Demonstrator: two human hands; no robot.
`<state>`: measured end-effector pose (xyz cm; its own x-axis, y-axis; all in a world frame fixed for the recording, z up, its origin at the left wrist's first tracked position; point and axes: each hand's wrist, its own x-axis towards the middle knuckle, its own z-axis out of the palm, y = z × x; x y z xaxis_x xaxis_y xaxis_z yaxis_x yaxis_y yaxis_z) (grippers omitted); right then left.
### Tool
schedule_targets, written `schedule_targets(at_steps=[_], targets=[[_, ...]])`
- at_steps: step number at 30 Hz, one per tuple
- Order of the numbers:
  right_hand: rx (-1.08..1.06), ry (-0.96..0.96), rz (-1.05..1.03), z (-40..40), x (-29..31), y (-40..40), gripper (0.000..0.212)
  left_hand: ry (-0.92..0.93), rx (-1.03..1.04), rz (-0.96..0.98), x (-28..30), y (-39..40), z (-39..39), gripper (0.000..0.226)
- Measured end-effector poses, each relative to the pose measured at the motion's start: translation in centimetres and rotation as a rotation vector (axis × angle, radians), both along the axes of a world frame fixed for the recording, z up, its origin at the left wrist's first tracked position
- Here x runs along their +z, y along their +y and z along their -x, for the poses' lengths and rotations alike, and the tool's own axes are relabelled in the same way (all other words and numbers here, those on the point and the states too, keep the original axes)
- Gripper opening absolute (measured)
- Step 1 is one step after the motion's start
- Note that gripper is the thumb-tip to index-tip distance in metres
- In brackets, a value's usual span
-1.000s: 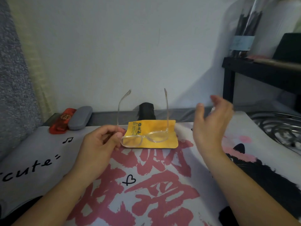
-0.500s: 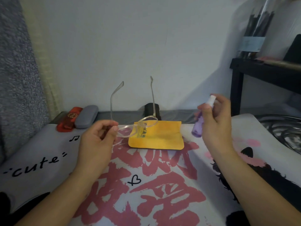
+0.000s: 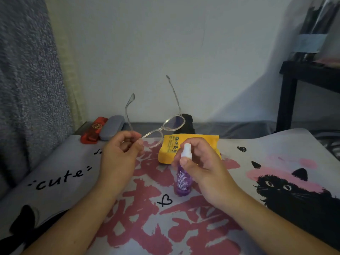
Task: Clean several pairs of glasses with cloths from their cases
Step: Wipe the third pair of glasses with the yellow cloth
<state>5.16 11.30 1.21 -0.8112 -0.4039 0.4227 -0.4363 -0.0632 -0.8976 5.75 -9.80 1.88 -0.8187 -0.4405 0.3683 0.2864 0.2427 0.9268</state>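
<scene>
My left hand (image 3: 120, 153) pinches the clear glasses (image 3: 163, 128) by one lens rim, lifted just above and left of the yellow cloth (image 3: 193, 144). My right hand (image 3: 200, 164) grips the purple spray bottle (image 3: 184, 178) in front of that cloth.

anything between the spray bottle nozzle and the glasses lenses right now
Nothing visible. The right hand holds the purple spray bottle just right of the clear glasses, pinched by the left hand. The yellow cloth lies below.
</scene>
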Motion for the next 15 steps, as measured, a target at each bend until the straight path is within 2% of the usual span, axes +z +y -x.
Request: schedule_targets(at_steps=[6,11,15], targets=[[0.004,-0.023,-0.073,-0.24,-0.47,0.08,0.013,0.031,0.0,0.062,-0.12,0.13,-0.14,0.02],[0.057,-0.16,-0.188,-0.18,-0.63,-0.22,0.031,0.075,-0.003,0.096,-0.33,-0.01,-0.09,0.025],[0.03,-0.312,-0.052,-0.45,-0.06,-0.77,0.049,0.233,0.045,0.35,-0.33,0.01,-0.27,0.017]])
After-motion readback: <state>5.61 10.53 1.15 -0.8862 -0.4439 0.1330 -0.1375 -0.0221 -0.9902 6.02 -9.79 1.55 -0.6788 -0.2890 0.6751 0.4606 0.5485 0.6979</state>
